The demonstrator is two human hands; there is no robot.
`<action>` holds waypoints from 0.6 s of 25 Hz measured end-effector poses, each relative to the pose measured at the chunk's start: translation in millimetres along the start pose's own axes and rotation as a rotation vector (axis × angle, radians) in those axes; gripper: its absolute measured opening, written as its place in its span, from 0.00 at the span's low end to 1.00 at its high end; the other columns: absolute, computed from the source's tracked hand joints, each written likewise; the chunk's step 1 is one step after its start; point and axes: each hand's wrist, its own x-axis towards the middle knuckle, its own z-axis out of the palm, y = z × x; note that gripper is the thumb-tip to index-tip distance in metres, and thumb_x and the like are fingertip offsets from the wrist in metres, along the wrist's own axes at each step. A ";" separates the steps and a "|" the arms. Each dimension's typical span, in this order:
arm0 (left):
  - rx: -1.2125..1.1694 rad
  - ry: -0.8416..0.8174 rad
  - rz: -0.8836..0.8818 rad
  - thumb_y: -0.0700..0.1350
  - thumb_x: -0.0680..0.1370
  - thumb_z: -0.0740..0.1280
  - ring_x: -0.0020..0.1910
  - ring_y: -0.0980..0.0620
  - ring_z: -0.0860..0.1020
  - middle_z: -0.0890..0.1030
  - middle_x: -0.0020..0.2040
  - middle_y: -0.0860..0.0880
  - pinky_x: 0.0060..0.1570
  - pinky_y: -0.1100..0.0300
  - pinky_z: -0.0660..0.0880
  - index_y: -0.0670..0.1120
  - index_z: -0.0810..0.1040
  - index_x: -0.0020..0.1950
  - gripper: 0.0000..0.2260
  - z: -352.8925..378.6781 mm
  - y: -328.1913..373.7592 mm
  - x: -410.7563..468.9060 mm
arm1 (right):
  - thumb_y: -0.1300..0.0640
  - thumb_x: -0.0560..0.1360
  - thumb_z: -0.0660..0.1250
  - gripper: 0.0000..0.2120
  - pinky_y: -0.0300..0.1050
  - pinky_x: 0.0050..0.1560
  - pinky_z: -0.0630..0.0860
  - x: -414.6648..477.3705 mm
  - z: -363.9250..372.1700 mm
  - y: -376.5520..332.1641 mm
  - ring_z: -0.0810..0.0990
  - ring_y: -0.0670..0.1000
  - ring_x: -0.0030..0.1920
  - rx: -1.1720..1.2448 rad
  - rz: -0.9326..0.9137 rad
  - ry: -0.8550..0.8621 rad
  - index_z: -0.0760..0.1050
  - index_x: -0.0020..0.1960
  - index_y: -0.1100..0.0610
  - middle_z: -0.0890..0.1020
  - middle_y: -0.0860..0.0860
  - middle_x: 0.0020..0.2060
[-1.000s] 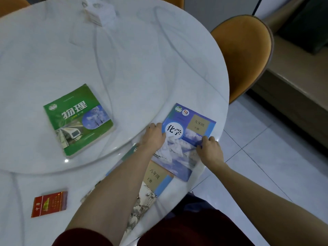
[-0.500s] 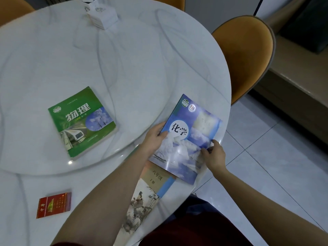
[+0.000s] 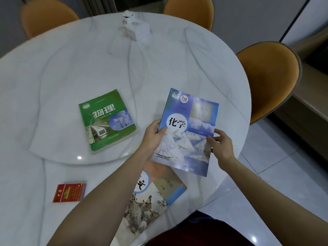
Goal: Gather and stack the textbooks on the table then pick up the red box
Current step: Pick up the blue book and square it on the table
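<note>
I hold a blue textbook (image 3: 188,132) with an iceberg cover, raised off the table and tilted towards me. My left hand (image 3: 153,136) grips its left edge and my right hand (image 3: 221,144) grips its right edge. Below it a beige textbook (image 3: 152,197) with an ink-painting cover lies flat at the table's near edge, partly hidden by my left forearm. A green textbook (image 3: 106,120) lies flat on the round turntable to the left. The red box (image 3: 70,192) lies flat at the near left.
The round white marble table (image 3: 53,77) has a raised turntable in its middle. A white tissue box (image 3: 135,28) stands at the far side. Orange chairs (image 3: 269,77) stand around the table, one close on the right. Tiled floor lies to the right.
The blue textbook lay on the beige one a second ago. Both hands have lifted it off the table and brought it up and leftward. The beige book's cover now shows.
</note>
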 end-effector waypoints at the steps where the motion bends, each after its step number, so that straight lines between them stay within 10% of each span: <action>1: -0.006 0.041 -0.003 0.35 0.80 0.60 0.45 0.52 0.79 0.80 0.53 0.46 0.48 0.63 0.76 0.41 0.73 0.66 0.14 -6.3 3.1 0.1 | 0.57 0.78 0.64 0.18 0.54 0.52 0.79 2.7 7.0 -9.0 0.80 0.58 0.52 -0.006 -0.005 -0.028 0.68 0.67 0.56 0.78 0.57 0.52; 15: -0.078 0.534 -0.115 0.39 0.79 0.61 0.46 0.47 0.77 0.80 0.50 0.45 0.49 0.53 0.73 0.46 0.76 0.55 0.08 -131.2 -2.5 -1.0 | 0.58 0.78 0.63 0.15 0.51 0.51 0.79 24.9 165.6 -105.4 0.80 0.54 0.48 -0.307 -0.198 -0.414 0.74 0.64 0.56 0.79 0.53 0.47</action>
